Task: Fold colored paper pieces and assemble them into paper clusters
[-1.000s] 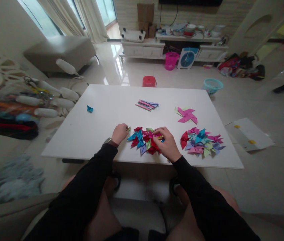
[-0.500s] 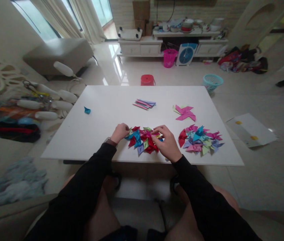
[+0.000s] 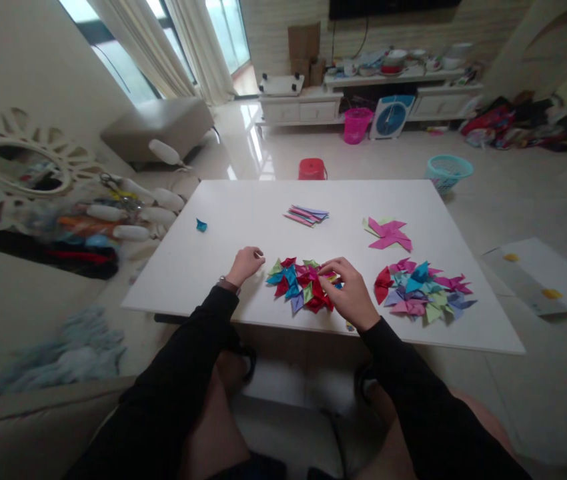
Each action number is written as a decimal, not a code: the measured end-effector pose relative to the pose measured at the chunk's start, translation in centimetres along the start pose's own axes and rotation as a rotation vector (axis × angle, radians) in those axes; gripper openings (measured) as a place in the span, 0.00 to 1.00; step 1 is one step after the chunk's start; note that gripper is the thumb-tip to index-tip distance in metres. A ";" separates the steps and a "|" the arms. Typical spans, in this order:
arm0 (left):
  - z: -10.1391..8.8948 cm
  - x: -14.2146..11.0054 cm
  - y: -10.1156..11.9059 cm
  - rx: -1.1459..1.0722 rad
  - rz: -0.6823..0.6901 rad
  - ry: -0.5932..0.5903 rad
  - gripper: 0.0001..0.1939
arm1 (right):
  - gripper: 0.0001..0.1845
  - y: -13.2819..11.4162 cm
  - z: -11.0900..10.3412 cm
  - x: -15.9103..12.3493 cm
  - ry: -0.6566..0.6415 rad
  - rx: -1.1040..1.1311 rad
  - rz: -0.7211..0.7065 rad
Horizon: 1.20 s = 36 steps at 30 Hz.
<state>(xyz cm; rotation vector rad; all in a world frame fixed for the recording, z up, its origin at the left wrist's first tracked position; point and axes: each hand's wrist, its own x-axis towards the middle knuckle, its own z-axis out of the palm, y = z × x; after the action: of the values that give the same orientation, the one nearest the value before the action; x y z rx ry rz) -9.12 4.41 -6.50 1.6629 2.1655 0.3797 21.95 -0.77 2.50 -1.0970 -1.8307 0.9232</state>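
My left hand [image 3: 246, 265] hovers just left of a pile of folded paper pieces [image 3: 293, 291], its fingers curled with a small gap at the tips and nothing visible in them. The pile mixes red, blue, green, pink and lilac pieces. Over its right side, my right hand [image 3: 347, 291] has thumb and forefinger together on a pinkish-red folded paper piece [image 3: 313, 273]; the palm hides part of the pile. A second pile of folded paper pieces [image 3: 426, 291] lies to the right. Behind it are flat pink and green folded strips [image 3: 390, 233].
The white table [image 3: 243, 207] also bears a stack of folded paper strips [image 3: 306, 215] and a small blue folded piece [image 3: 201, 225] at far left. Beyond its far edge stand a red stool [image 3: 312, 169] and a turquoise basket [image 3: 448, 171].
My left hand has drawn back leftward from the pile's edge, its fingertips now apart from the paper. My right hand stays over the pile's right side. The camera view has shifted left.
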 end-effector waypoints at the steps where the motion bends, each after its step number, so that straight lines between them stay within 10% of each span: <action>1: -0.6 0.1 -0.8 -0.018 -0.031 0.012 0.15 | 0.06 0.0 0.0 0.0 -0.005 0.003 0.003; 12: -8.4 5.2 -13.4 0.002 -0.368 0.220 0.10 | 0.06 0.8 0.0 0.2 -0.027 -0.074 -0.001; 19: -8.6 10.3 -18.3 0.022 -0.435 0.348 0.19 | 0.07 2.2 0.6 0.5 -0.061 -0.149 0.025; 30: -6.0 14.3 -20.3 0.032 -0.423 0.387 0.11 | 0.06 2.6 0.8 1.3 -0.062 -0.187 0.056; 36: -6.0 13.0 -16.4 0.015 -0.307 0.344 0.06 | 0.05 2.8 0.0 1.7 0.003 -0.169 0.051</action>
<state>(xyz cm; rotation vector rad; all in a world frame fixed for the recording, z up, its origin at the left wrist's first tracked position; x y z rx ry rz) -28.89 12.81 -10.07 1.3159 2.6296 0.5943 22.36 1.82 0.47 -1.2526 -1.9142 0.8063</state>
